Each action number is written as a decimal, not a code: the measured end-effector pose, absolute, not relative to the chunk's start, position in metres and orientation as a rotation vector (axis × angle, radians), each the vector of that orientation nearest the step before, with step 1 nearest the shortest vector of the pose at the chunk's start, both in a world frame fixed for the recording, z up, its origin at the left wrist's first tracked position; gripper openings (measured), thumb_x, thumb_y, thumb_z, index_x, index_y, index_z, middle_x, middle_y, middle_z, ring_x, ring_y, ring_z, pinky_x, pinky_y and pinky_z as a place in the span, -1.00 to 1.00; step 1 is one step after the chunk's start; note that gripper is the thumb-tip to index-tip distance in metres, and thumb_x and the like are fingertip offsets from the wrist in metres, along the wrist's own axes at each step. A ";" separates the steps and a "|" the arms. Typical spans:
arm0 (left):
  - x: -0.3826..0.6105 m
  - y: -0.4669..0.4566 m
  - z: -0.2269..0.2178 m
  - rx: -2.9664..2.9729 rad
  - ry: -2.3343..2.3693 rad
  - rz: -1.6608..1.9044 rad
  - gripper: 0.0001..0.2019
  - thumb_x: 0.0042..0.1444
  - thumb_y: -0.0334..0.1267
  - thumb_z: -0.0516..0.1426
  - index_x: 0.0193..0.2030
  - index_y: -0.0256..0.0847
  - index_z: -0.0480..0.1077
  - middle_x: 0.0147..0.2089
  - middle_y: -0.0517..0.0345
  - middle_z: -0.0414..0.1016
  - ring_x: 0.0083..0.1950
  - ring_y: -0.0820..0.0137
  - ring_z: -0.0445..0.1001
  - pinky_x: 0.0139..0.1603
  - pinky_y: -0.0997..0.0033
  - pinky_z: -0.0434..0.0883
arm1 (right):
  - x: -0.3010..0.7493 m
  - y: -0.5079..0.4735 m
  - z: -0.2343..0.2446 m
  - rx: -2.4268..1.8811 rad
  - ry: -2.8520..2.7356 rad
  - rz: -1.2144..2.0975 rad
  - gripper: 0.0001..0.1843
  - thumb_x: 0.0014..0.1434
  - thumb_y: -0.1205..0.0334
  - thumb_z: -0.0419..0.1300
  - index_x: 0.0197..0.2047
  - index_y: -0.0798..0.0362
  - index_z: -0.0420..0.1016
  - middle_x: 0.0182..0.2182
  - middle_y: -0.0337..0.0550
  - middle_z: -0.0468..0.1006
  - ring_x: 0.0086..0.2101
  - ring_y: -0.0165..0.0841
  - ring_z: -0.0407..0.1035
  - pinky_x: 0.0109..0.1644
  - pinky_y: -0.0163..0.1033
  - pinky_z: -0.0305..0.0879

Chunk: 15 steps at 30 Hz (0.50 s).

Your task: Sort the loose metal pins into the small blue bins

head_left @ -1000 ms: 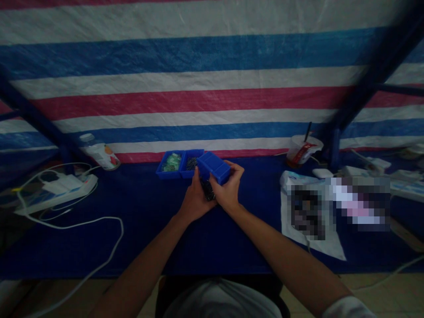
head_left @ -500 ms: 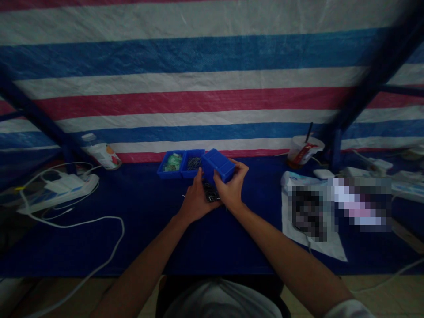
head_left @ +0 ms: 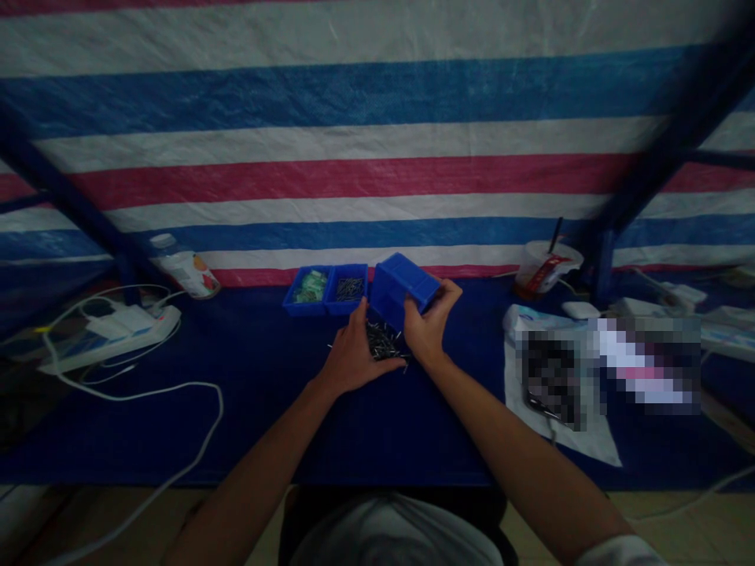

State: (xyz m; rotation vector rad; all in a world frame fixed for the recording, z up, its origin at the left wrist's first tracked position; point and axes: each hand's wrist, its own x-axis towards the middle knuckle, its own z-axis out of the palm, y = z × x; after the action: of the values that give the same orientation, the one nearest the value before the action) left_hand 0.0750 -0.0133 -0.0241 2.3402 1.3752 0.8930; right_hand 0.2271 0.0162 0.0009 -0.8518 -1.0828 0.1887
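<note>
My right hand (head_left: 429,325) grips a small blue plastic bin (head_left: 406,279), which is tipped on its side with its opening towards my left hand. Below its mouth, a heap of thin dark metal pieces (head_left: 382,341), like screws or nails, lies on the blue tabletop. My left hand (head_left: 349,351) is curved around the heap's left and near sides, fingers stretched and thumb apart. Just behind it stand two more blue bins: one bin (head_left: 347,309) holds similar dark pieces, the other bin (head_left: 303,310) holds small greenish packets.
To the left are a power strip (head_left: 118,338) with white cables and a bottle (head_left: 189,271). On the right stand a drink cup (head_left: 543,267) with a straw and a white sheet (head_left: 595,444) under a dark, partly blurred object. A striped tarp (head_left: 377,181) hangs behind the table.
My right hand has lifted the blue bin slightly up and to the right, away from my left hand. More of the dark metal heap now shows beside my left hand.
</note>
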 end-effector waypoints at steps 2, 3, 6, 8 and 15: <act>0.074 -0.013 -0.023 2.338 1.376 0.883 0.19 0.00 0.15 0.27 0.46 -0.15 -0.54 0.45 -0.34 -0.07 0.34 -0.08 0.22 0.24 -0.22 0.26 | 0.231 0.017 0.005 -0.878 -1.037 0.200 -0.55 0.04 0.22 0.22 -0.07 -0.05 0.08 -0.20 -0.20 0.30 -0.19 -0.29 0.36 -0.04 -0.06 0.33; 0.074 -0.013 -0.022 2.336 1.376 0.878 0.13 0.06 0.13 0.23 0.46 -0.16 -0.52 0.45 -0.33 -0.07 0.35 -0.07 0.20 0.25 -0.21 0.25 | 0.233 0.019 0.007 -0.902 -0.999 0.212 -0.56 0.07 0.17 0.23 -0.08 -0.05 0.07 -0.22 -0.22 0.30 -0.20 -0.29 0.36 -0.03 -0.06 0.33; 0.073 -0.014 -0.019 2.340 1.385 0.850 -0.03 0.17 0.11 0.14 0.47 -0.15 -0.43 0.46 -0.30 -0.06 0.39 -0.06 0.14 0.27 -0.20 0.22 | 0.242 0.026 0.010 -0.989 -0.839 0.302 -0.54 0.13 0.02 0.22 -0.09 -0.07 0.01 -0.25 -0.24 0.30 -0.21 -0.29 0.37 0.02 -0.03 0.33; 0.072 -0.014 -0.017 2.356 1.393 0.825 -0.11 0.21 0.09 0.10 0.47 -0.12 -0.36 0.46 -0.25 -0.06 0.42 -0.04 0.09 0.28 -0.20 0.20 | 0.251 0.036 0.009 -1.020 -0.705 0.423 -0.47 0.10 -0.06 0.23 -0.10 -0.09 -0.03 -0.23 -0.23 0.34 -0.21 -0.29 0.39 0.03 -0.02 0.35; 0.074 -0.016 -0.011 2.409 1.410 0.784 -0.32 0.24 0.06 0.06 0.43 -0.05 -0.03 0.37 -0.10 0.15 0.35 0.02 0.21 0.23 -0.11 0.26 | 0.275 0.076 -0.019 -0.946 -0.306 0.912 -0.38 -0.13 0.05 0.35 -0.16 -0.10 0.01 -0.30 -0.34 0.40 -0.29 -0.32 0.44 -0.22 -0.15 0.47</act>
State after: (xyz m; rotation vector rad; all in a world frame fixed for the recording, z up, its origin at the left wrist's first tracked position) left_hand 0.0739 -0.0163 -0.0107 2.4091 1.4099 0.7837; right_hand 0.2750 0.0758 -0.0192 -0.9462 -0.3060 0.9125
